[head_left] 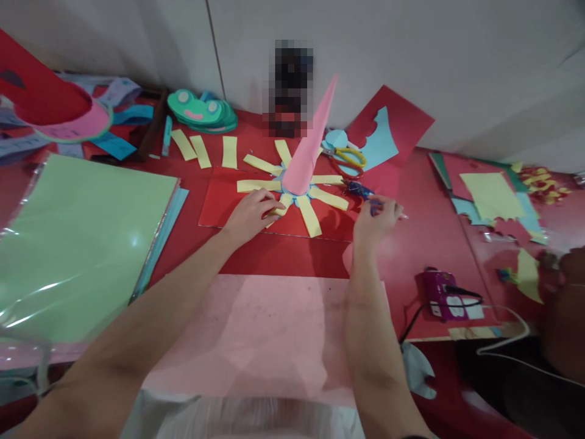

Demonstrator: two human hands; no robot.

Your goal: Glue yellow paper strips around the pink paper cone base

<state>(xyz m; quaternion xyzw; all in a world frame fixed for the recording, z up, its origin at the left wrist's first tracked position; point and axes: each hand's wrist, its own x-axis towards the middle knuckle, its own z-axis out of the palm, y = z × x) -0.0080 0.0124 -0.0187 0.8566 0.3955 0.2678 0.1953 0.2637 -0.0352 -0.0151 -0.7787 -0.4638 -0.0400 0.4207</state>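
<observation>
A tall pink paper cone point(307, 152) stands upright on a red sheet point(219, 198), ringed at its base by blue paper. Yellow paper strips point(309, 216) spread outward around it like rays. My left hand point(256, 214) is at the front left of the cone, its thumb and fingers closed on a yellow paper strip point(284, 204). In my right hand point(377, 222) is a blue glue gun point(359, 189), its dark nozzle toward the strips right of the cone. My palm hides part of its handle.
Behind the cone lie yellow-and-red-handled scissors point(350, 160) and loose yellow strips point(230, 151). Green frog cut-outs point(201, 113) rest near the wall. Wrapped green paper point(86, 244) is at left; a purple box point(443, 296) with cables is at right, near another person's arm point(567, 311).
</observation>
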